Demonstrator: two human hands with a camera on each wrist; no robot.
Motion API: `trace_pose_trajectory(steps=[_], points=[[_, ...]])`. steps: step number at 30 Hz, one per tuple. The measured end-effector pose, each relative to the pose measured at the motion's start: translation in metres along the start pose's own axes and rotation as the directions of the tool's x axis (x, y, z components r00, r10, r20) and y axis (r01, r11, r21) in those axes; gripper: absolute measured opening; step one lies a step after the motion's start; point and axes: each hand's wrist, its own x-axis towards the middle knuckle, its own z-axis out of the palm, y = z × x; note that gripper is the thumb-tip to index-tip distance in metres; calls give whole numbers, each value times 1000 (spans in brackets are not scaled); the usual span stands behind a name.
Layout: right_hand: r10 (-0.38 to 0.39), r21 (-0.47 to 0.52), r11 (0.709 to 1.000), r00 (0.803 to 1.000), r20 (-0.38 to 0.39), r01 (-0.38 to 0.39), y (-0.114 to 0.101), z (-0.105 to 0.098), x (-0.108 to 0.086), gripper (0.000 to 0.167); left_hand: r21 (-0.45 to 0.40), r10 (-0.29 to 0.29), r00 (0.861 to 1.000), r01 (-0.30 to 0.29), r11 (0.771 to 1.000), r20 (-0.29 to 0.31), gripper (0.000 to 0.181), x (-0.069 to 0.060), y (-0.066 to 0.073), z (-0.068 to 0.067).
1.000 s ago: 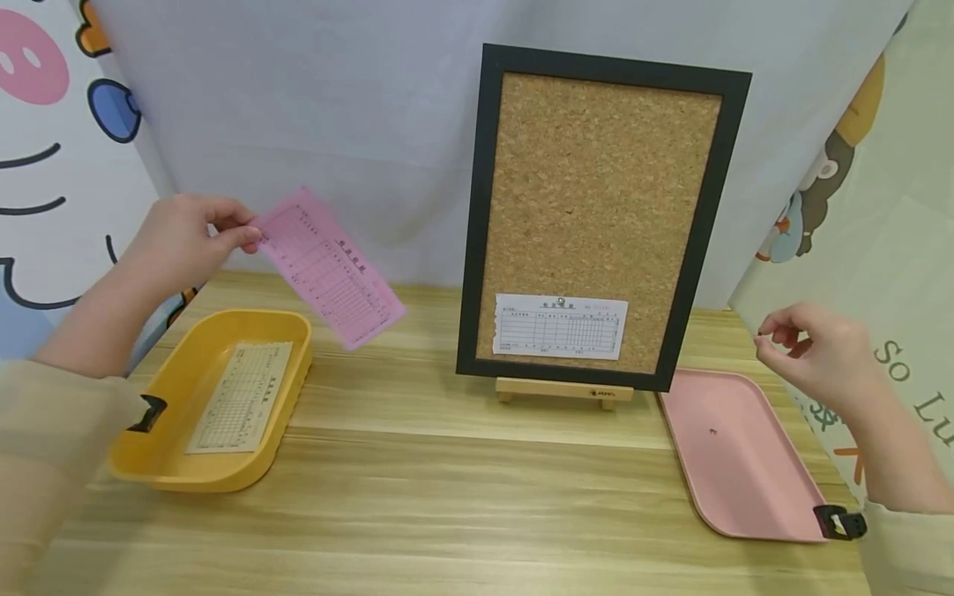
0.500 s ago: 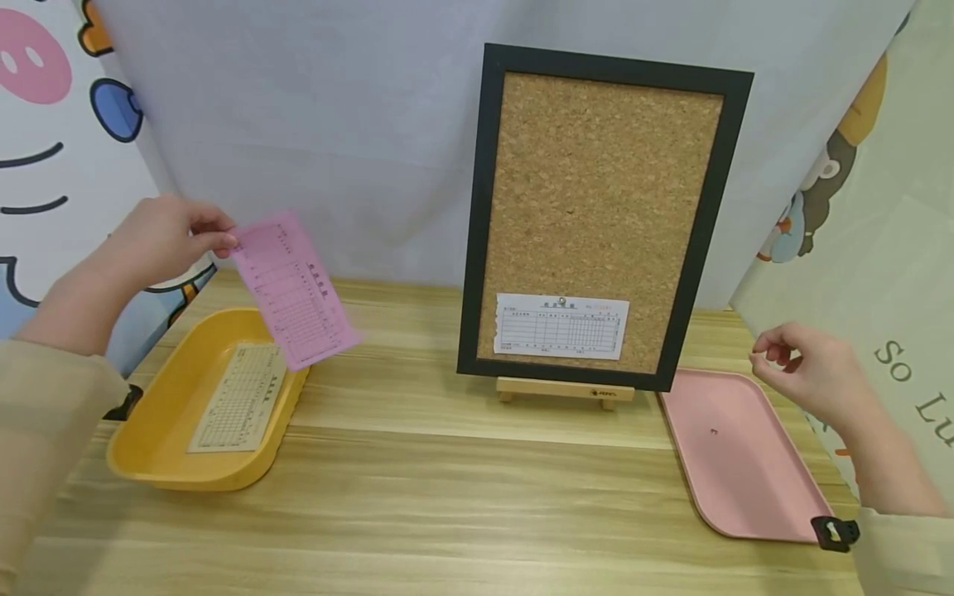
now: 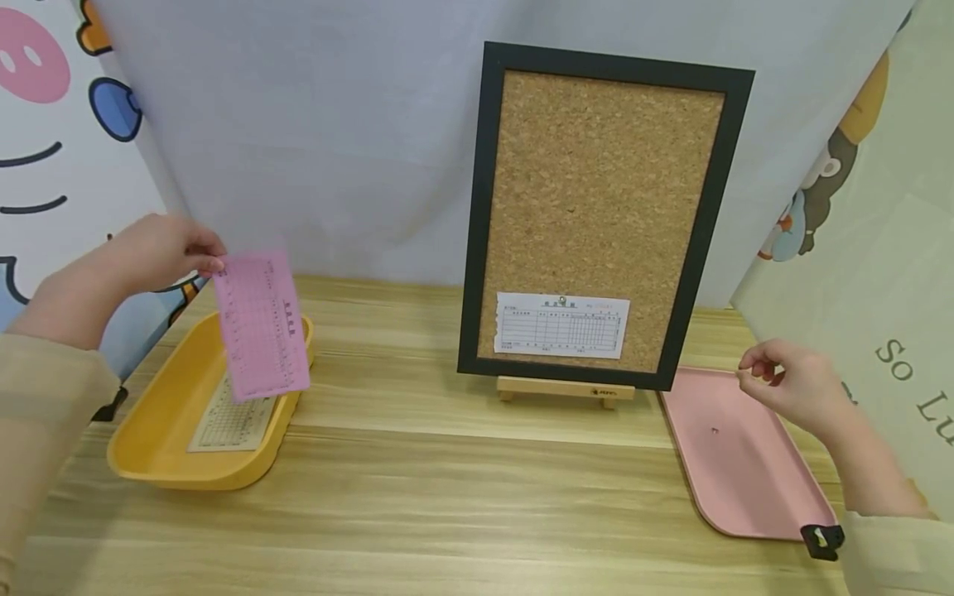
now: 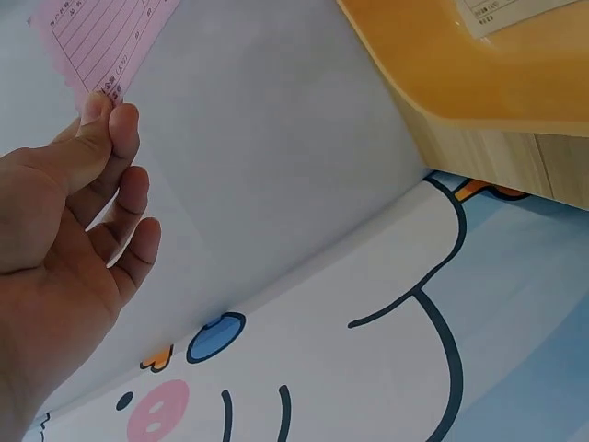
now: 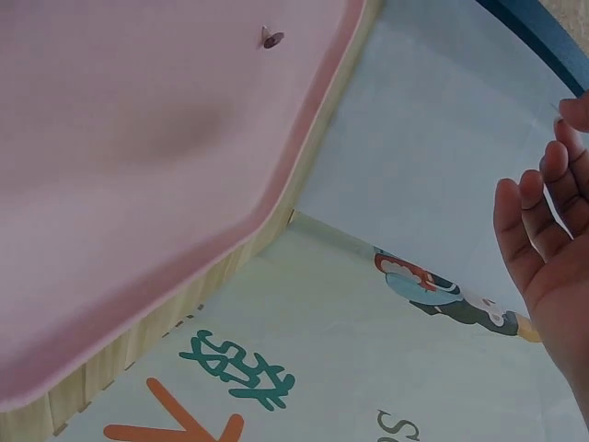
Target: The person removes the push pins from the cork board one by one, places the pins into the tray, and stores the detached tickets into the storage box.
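Observation:
My left hand (image 3: 160, 252) pinches a corner of a pink printed slip (image 3: 261, 323), which hangs over the yellow basket (image 3: 160, 414). A pale yellow slip (image 3: 227, 422) lies in that basket, partly behind the pink one. In the left wrist view, thumb and forefinger grip the pink slip's (image 4: 106, 41) edge. My right hand (image 3: 797, 385) is above the pink tray (image 3: 753, 472), thumb and forefinger pinching a tiny pin, its thin tip barely visible in the right wrist view. One pushpin (image 5: 271, 38) lies in the tray.
A black-framed cork board (image 3: 596, 190) stands upright on a small wooden easel (image 3: 564, 387) at the back of the table. A white slip (image 3: 559, 331) is pinned low on it by a pushpin (image 3: 562, 300). Behind hangs a pale cloth.
My left hand has moved left and slightly down, bringing the pink slip over the basket and turning it more upright. The right hand has shifted a little down and left.

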Motion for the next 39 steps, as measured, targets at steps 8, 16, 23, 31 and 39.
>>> trace_pose_trajectory(steps=[8,16,23,31,39], points=[[-12,54,998,999,29,11,6,13,-10,18,43,49,998,-51,998,41,6,0,-11,12],[19,88,996,996,85,-27,14,27,-20,17,98,75,995,-82,992,71,10,-4,-19,28],[31,118,992,990,136,-47,22,41,-28,18,79,50,992,-59,995,115,10,-6,-23,41],[107,122,983,963,246,-140,26,50,-31,16,58,67,987,-76,995,147,11,-5,-25,58],[136,118,975,925,356,-189,27,54,-29,11,33,65,984,-72,997,163,11,-1,-24,77]])
